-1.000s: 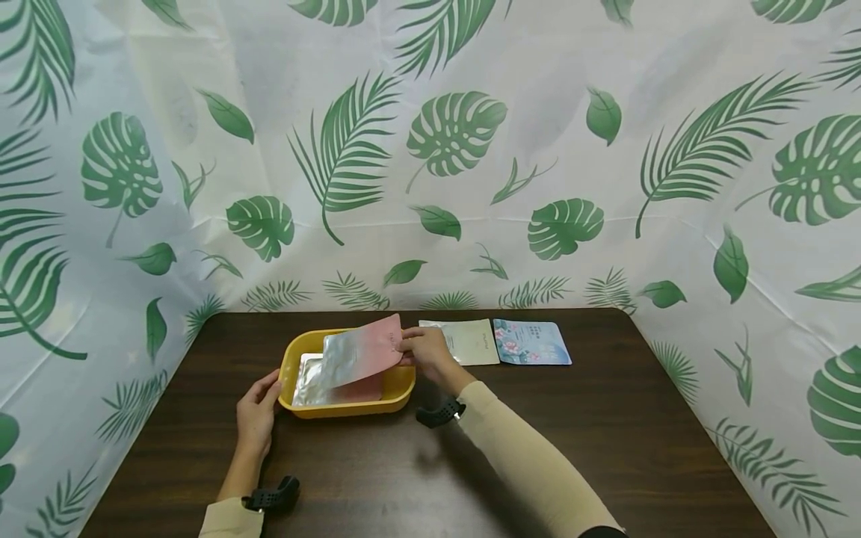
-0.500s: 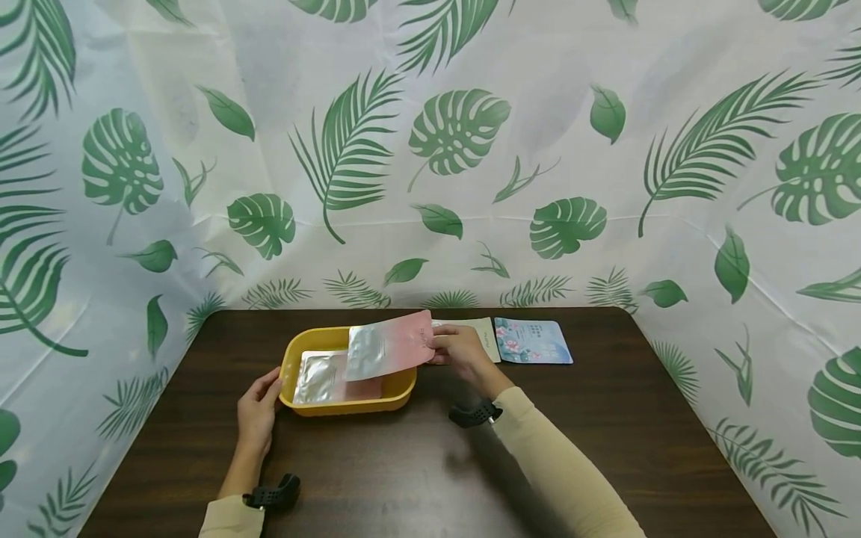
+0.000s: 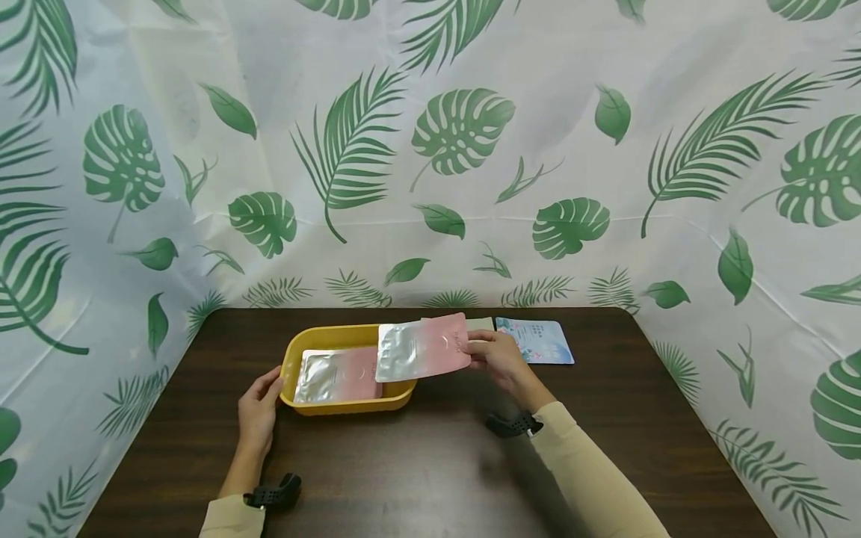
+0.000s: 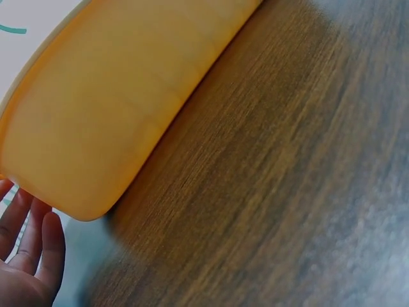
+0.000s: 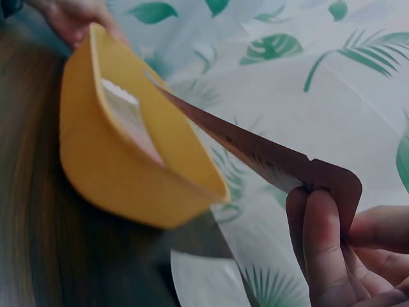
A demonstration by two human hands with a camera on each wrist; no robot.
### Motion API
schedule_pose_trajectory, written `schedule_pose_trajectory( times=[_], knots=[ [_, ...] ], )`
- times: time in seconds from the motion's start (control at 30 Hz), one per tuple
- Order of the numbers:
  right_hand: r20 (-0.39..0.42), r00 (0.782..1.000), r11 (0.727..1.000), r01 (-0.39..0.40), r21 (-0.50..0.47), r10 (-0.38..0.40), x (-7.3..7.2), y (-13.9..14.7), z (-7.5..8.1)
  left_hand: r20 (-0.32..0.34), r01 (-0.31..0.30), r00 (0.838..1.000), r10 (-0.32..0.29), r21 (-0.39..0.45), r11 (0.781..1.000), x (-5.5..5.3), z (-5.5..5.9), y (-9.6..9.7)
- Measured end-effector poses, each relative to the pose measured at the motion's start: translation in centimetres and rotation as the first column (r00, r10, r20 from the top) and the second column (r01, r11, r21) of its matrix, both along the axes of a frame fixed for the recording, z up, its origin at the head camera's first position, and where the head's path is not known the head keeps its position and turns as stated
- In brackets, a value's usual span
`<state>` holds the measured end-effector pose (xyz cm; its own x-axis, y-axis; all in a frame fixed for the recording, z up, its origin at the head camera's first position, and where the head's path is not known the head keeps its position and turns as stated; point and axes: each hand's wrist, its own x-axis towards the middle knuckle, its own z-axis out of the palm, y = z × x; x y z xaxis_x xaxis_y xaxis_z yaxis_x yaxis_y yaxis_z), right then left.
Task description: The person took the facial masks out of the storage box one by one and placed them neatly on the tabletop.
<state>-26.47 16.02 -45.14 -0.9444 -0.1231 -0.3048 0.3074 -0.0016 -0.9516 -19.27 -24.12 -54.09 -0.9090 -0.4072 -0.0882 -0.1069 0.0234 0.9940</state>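
My right hand (image 3: 501,359) pinches a pink-and-silver sheet-mask packet (image 3: 422,347) by its pink end, between thumb and fingers. The packet is tilted in the air, its silver end over the right part of a yellow plastic basket (image 3: 350,408). Inside the basket lies another pink-and-silver packet (image 3: 336,376), partly covered by the raised one. At the basket's left end, my left hand (image 3: 257,407) holds the rim; in the left wrist view its fingertips (image 4: 52,224) are by the end wall. The right wrist view shows the raised packet (image 5: 255,150) edge-on.
A pale cream packet (image 3: 480,323), mostly hidden behind the raised packet and right hand, lies at the back of the dark wooden table (image 3: 403,471). Beside it is a blue floral packet (image 3: 545,341). A leaf-patterned cloth (image 3: 377,164) hangs behind the table.
My right hand has moved right with the pink-and-silver packet, uncovering more of the packet in the basket. The left hand and basket have stayed in place.
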Motion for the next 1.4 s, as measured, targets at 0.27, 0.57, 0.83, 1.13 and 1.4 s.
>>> schedule_pose_trajectory(
  times=[0.27,0.57,0.83,1.13,1.4],
  knots=[
    [-0.006,1.000,0.999,-0.019,-0.035,0.019,0.6,3.9,-1.1,0.009,0.010,1.000,-0.010,-0.014,1.000,-0.2,0.0,0.0],
    [0.063,0.998,0.996,-0.009,-0.089,0.015,1.8,7.4,-2.6,0.009,0.009,1.000,-0.009,-0.008,1.000,0.0,0.0,0.1],
    [0.104,0.994,0.998,-0.008,-0.056,0.014,2.6,9.1,-4.1,0.013,0.010,1.000,-0.010,-0.015,1.000,0.0,0.2,0.1],
    [0.110,0.994,0.997,-0.003,-0.075,0.011,2.9,8.9,-6.5,0.009,0.015,1.000,-0.015,-0.016,1.000,0.0,0.0,0.1],
    [0.128,0.992,0.998,0.008,-0.069,0.001,3.1,8.5,-7.3,0.012,0.015,1.000,-0.015,-0.019,1.000,0.0,0.0,0.1]
  ],
)
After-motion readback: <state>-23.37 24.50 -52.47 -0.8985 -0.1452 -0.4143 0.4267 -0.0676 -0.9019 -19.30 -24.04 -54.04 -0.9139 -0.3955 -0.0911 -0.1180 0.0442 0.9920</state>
